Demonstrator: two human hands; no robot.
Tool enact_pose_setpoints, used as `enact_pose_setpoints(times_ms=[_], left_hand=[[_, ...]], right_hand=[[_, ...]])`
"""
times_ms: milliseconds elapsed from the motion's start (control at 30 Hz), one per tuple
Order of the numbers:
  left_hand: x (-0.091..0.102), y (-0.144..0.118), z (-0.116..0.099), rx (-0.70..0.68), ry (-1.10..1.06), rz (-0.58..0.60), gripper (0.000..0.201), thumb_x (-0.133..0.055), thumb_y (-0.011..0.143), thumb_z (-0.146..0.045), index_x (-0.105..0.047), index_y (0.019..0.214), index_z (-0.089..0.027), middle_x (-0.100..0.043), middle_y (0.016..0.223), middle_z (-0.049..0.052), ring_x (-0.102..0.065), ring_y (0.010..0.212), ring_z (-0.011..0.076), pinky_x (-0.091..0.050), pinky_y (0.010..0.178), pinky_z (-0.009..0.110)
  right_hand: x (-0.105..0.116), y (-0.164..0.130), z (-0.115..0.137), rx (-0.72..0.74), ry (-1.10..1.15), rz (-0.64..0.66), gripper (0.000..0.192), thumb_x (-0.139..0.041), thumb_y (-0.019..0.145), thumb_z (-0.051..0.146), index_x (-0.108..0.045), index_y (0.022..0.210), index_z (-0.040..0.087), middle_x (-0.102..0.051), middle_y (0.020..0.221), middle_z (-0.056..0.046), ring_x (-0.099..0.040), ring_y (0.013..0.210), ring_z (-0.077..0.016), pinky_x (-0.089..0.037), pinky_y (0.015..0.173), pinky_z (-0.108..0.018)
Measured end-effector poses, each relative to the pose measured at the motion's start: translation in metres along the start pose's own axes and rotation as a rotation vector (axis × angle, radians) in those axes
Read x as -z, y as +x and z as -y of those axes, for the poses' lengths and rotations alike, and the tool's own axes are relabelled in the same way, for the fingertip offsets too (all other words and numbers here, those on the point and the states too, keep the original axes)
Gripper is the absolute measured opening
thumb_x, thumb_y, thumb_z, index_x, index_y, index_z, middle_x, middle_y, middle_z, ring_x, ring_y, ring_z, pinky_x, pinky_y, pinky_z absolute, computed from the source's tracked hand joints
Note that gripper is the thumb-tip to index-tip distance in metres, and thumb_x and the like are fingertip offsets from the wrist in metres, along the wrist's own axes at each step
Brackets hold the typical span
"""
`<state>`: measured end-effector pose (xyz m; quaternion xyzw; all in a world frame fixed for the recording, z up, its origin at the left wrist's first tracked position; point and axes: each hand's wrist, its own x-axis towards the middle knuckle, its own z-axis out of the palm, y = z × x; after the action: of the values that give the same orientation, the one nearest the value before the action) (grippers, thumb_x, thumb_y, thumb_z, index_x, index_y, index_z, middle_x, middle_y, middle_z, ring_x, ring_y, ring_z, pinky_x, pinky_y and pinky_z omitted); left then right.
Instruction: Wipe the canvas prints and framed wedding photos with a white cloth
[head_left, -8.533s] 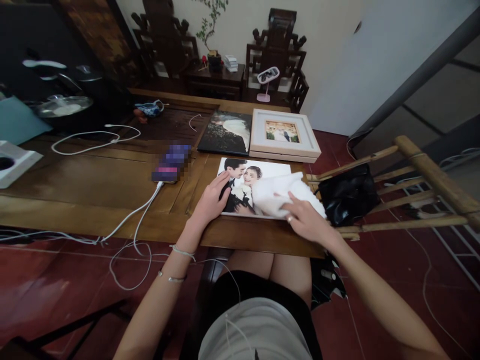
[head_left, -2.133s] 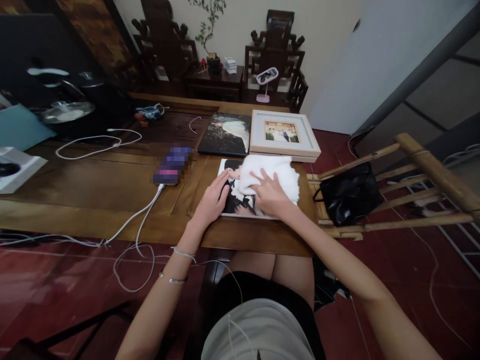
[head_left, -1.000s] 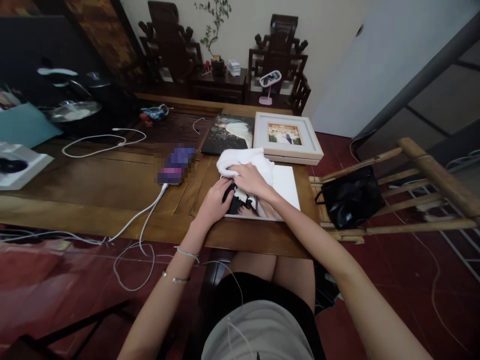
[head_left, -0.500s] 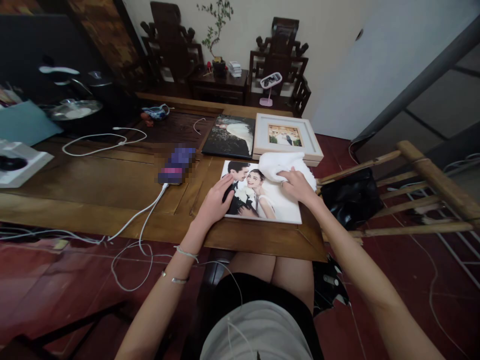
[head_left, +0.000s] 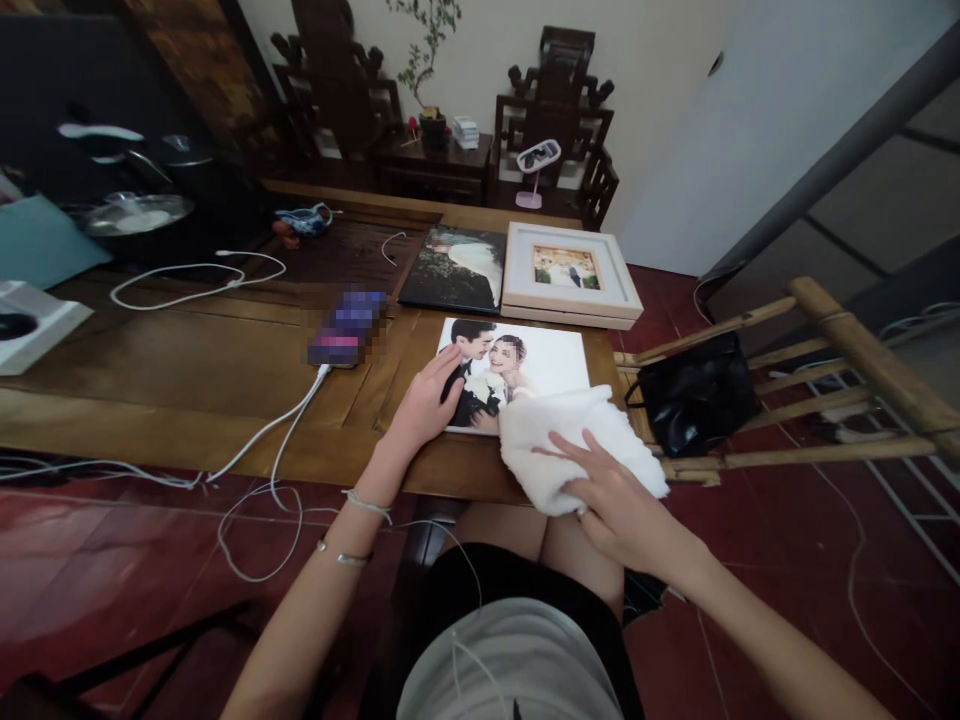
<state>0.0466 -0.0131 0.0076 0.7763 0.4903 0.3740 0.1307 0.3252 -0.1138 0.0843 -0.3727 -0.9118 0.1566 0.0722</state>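
Observation:
A white-backed photo panel point(head_left: 555, 355) showing a couple lies flat near the table's front edge. My left hand point(head_left: 424, 402) rests on its left side with fingers stretched out. With my right hand point(head_left: 613, 492) I grip a white towel point(head_left: 544, 425), thumb and some fingers tucked under its near fold and other fingers spread over the top. The towel covers the panel's lower right corner and hangs past the table edge. Behind the panel lie a dark photo panel point(head_left: 454, 285) and a cream-framed picture point(head_left: 630, 290), side by side.
A phone point(head_left: 345, 330) with a white charging cable point(head_left: 304, 405) lies left of the panel. Further left are a looped white cable point(head_left: 161, 303) and a metal-lidded pot point(head_left: 139, 215). A bamboo chair point(head_left: 810, 300) holding a black bag point(head_left: 697, 390) stands at the right.
My right hand has drawn the towel from the panel's upper right down toward me, over its lower right corner. The left hand stays on the panel's left side.

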Motion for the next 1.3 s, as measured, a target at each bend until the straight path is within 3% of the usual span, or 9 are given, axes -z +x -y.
enact_pose_setpoints(times_ms=[100, 233, 400, 533, 700, 867, 1033, 1167, 1300], left_hand=[[0.000, 0.000, 0.001, -0.002, 0.000, -0.002, 0.041, -0.043, 0.095, -0.024, -0.053, 0.132, -0.010, -0.050, 0.142, 0.017, -0.042, 0.136, 0.0258, -0.035, 0.114, 0.049], [0.001, 0.001, 0.001, -0.004, -0.009, 0.002, 0.041, -0.044, 0.095, -0.024, -0.053, 0.132, -0.010, -0.051, 0.141, 0.018, -0.043, 0.136, 0.0264, -0.035, 0.114, 0.051], [0.003, 0.001, 0.001, -0.007, -0.019, 0.006, 0.041, -0.044, 0.095, -0.024, -0.052, 0.133, -0.012, -0.049, 0.143, 0.017, -0.042, 0.136, 0.0258, -0.034, 0.114, 0.051], [0.002, 0.000, 0.003, -0.004, -0.021, 0.015, 0.042, -0.044, 0.095, -0.026, -0.051, 0.135, -0.015, -0.049, 0.144, 0.014, -0.041, 0.137, 0.0258, -0.034, 0.114, 0.051], [0.001, 0.000, 0.004, -0.007, -0.017, 0.005, 0.041, -0.043, 0.095, -0.027, -0.052, 0.134, -0.015, -0.049, 0.144, 0.014, -0.041, 0.137, 0.0252, -0.034, 0.115, 0.049], [0.001, 0.001, 0.003, -0.005, -0.001, 0.006, 0.042, -0.043, 0.095, -0.026, -0.051, 0.134, -0.013, -0.050, 0.143, 0.016, -0.041, 0.137, 0.0261, -0.033, 0.115, 0.050], [0.001, 0.000, 0.001, -0.001, 0.002, 0.012, 0.042, -0.042, 0.096, -0.026, -0.051, 0.135, -0.014, -0.049, 0.144, 0.014, -0.041, 0.137, 0.0257, -0.034, 0.115, 0.048], [0.001, 0.000, 0.002, -0.007, 0.010, 0.016, 0.042, -0.041, 0.096, -0.027, -0.051, 0.134, -0.012, -0.049, 0.144, 0.016, -0.041, 0.138, 0.0254, -0.034, 0.115, 0.048], [0.001, 0.001, 0.002, -0.007, 0.008, 0.014, 0.042, -0.042, 0.096, -0.026, -0.051, 0.134, -0.012, -0.049, 0.143, 0.016, -0.041, 0.137, 0.0258, -0.034, 0.115, 0.049]], right_hand=[[0.010, 0.019, -0.017, -0.070, -0.017, -0.025, 0.048, -0.040, 0.067, 0.004, -0.072, 0.101, 0.016, -0.060, 0.132, -0.013, -0.051, 0.127, -0.0283, -0.034, 0.110, -0.053], [0.030, 0.065, -0.057, -0.170, -0.028, -0.050, 0.049, -0.039, 0.070, 0.007, -0.071, 0.105, 0.019, -0.073, 0.108, -0.006, -0.065, 0.103, -0.0255, -0.045, 0.097, -0.041], [0.054, 0.116, -0.099, -0.163, 0.000, -0.097, 0.052, -0.038, 0.068, 0.006, -0.071, 0.107, 0.015, -0.070, 0.116, -0.007, -0.062, 0.105, -0.0256, -0.045, 0.093, -0.034], [0.058, 0.131, -0.113, -0.184, -0.023, -0.120, 0.052, -0.038, 0.071, 0.006, -0.071, 0.110, 0.015, -0.068, 0.120, -0.008, -0.061, 0.109, -0.0271, -0.043, 0.095, -0.037], [0.041, 0.109, -0.096, -0.200, -0.080, -0.108, 0.051, -0.040, 0.071, 0.007, -0.070, 0.111, 0.013, -0.072, 0.110, -0.011, -0.065, 0.101, -0.0284, -0.046, 0.094, -0.041], [0.011, 0.052, -0.050, -0.138, -0.120, -0.122, 0.046, -0.041, 0.070, 0.005, -0.071, 0.103, 0.016, -0.059, 0.133, -0.014, -0.049, 0.129, -0.0302, -0.034, 0.108, -0.054], [-0.006, 0.004, -0.003, -0.004, -0.049, -0.066, 0.045, -0.043, 0.063, 0.002, -0.072, 0.092, 0.020, -0.053, 0.140, -0.011, -0.041, 0.136, -0.0286, -0.028, 0.113, -0.058], [-0.001, 0.005, 0.007, -0.015, -0.012, -0.013, 0.048, -0.043, 0.063, 0.002, -0.073, 0.096, 0.019, -0.056, 0.137, -0.012, -0.045, 0.133, -0.0283, -0.030, 0.112, -0.057], [0.010, 0.046, -0.016, -0.101, -0.062, -0.044, 0.050, -0.041, 0.070, 0.005, -0.071, 0.109, 0.016, -0.062, 0.129, -0.014, -0.053, 0.125, -0.0296, -0.037, 0.108, -0.053]])
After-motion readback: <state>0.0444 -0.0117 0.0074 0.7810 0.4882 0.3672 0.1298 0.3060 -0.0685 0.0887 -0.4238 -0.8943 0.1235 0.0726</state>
